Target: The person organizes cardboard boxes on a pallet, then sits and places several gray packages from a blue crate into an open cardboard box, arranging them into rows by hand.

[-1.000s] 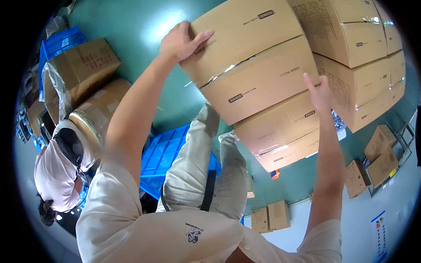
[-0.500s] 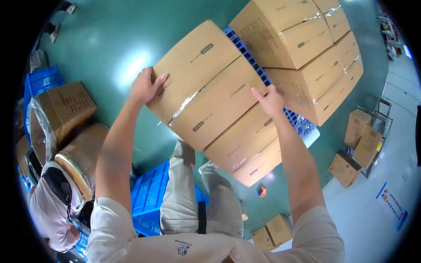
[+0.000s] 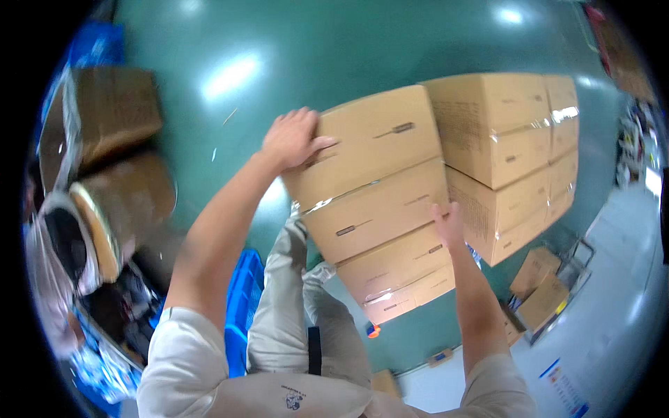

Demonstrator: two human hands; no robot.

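A taped brown carton (image 3: pixel 369 177) lies between my two hands, on top of another carton (image 3: pixel 397 275) of the same kind. My left hand (image 3: pixel 296 139) is closed round its left edge, with the thumb flat on the top face. At the opposite side, my right hand (image 3: pixel 450 221) grips the right edge; its fingertips are partly hidden behind the box. Directly to the right, an upper carton (image 3: pixel 516 115) rests on a lower carton (image 3: pixel 519 209), with more of them behind. The held carton's right side stands close against these.
Left of me are a large open carton (image 3: pixel 118 111), a blue crate (image 3: pixel 240 306) by my leg and another person's pale sleeve (image 3: pixel 49 279). At the lower right, loose boxes (image 3: pixel 543 296) sit on a metal cart. An orange-and-blue object (image 3: pixel 373 330) lies on the green floor (image 3: pixel 313 49).
My hands have turned the carton and brought it toward the neighbouring stack; the gap showing the blue pallet has closed. The whole view has also swung round.
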